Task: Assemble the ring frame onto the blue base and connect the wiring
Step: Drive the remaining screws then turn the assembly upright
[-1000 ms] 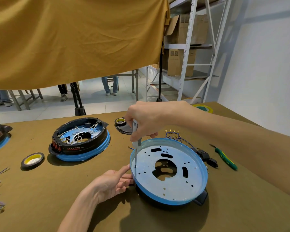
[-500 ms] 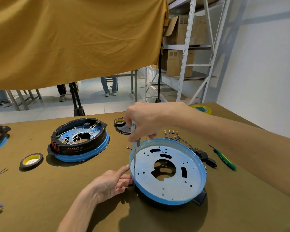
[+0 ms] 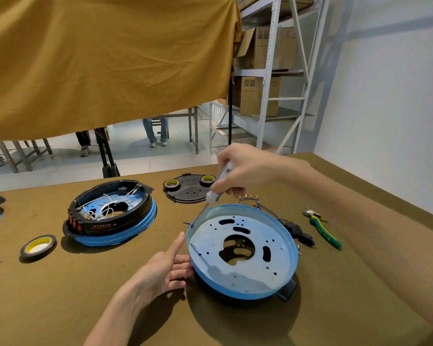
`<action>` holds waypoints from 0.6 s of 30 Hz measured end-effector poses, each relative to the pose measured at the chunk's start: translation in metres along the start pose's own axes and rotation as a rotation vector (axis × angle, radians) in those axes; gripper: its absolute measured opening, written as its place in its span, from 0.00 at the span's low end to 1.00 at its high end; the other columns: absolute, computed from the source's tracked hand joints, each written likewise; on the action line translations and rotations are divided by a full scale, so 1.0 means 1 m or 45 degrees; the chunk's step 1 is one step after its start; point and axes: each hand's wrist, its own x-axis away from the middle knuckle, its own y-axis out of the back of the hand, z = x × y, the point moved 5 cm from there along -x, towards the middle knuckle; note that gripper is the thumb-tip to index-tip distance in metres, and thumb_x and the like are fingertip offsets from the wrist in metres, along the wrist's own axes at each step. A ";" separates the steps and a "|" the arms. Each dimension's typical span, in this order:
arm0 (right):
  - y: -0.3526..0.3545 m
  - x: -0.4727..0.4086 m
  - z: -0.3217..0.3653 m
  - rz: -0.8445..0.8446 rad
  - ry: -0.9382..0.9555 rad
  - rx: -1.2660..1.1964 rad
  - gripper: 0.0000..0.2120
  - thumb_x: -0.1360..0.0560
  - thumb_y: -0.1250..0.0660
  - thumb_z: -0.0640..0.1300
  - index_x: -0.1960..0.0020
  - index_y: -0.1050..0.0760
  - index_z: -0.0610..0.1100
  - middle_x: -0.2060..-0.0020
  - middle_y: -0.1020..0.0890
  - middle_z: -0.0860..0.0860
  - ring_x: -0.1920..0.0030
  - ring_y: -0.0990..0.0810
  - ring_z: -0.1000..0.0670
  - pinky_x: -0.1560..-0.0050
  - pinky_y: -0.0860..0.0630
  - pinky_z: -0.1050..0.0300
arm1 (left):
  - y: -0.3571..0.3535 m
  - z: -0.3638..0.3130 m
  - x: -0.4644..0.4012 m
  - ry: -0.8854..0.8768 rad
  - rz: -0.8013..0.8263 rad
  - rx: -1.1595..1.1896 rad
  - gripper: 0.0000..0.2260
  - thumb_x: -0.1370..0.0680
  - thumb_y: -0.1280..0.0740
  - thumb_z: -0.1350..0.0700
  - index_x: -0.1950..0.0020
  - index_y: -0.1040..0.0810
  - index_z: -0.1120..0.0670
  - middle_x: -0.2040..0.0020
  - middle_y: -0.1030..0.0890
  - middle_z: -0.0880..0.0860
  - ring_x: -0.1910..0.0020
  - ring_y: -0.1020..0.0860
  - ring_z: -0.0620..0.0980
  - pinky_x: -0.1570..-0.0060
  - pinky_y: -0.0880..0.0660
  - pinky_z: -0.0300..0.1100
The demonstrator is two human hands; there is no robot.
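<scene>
A round blue base (image 3: 243,250), its perforated plate facing up, sits atop a black ring frame (image 3: 286,290) lower centre; blue wiring (image 3: 258,207) trails behind.

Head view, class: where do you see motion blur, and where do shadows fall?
Head view: the right hand and its white-handled screwdriver are smeared by motion; the round blue metal base casts a dark shadow toward the viewer on the brown table.

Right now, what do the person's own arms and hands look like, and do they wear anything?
Both forearms are bare as far as the frame shows: no sleeves, gloves, watch or bracelet. The left hand and the right hand show no rings or markings. Fingernails are short and unpainted where visible.
</scene>
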 end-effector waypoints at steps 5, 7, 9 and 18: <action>-0.007 0.053 -0.097 -0.413 -0.235 -0.579 0.15 0.31 0.21 0.36 0.53 0.26 0.38 0.60 0.13 0.40 0.60 0.12 0.46 0.62 0.17 0.59 | -0.013 -0.007 0.004 -0.205 -0.130 -0.265 0.39 0.31 0.27 0.31 0.32 0.23 0.58 0.41 0.18 0.59 0.41 0.19 0.57 0.39 0.21 0.50; -0.020 0.074 -0.136 -0.595 -0.422 -0.634 0.15 0.34 0.21 0.35 0.54 0.26 0.38 0.59 0.14 0.39 0.60 0.12 0.44 0.58 0.14 0.51 | -0.014 -0.009 0.004 -0.261 -0.199 -0.192 0.31 0.26 0.26 0.40 0.32 0.24 0.59 0.39 0.20 0.60 0.38 0.22 0.60 0.35 0.24 0.53; -0.034 0.093 -0.169 -0.771 -0.545 -0.720 0.16 0.32 0.21 0.36 0.56 0.29 0.38 0.61 0.16 0.38 0.65 0.13 0.44 0.60 0.14 0.47 | -0.013 -0.012 0.005 -0.292 -0.242 -0.003 0.22 0.23 0.26 0.48 0.36 0.24 0.60 0.46 0.18 0.57 0.43 0.19 0.56 0.38 0.23 0.51; -0.115 0.121 -0.216 -0.746 -0.558 -0.157 0.14 0.29 0.24 0.44 0.61 0.30 0.48 0.65 0.23 0.52 0.63 0.26 0.49 0.63 0.32 0.54 | 0.003 -0.051 0.023 -0.629 -0.545 0.263 0.14 0.16 0.36 0.53 0.31 0.25 0.54 0.42 0.19 0.56 0.49 0.19 0.50 0.64 0.24 0.42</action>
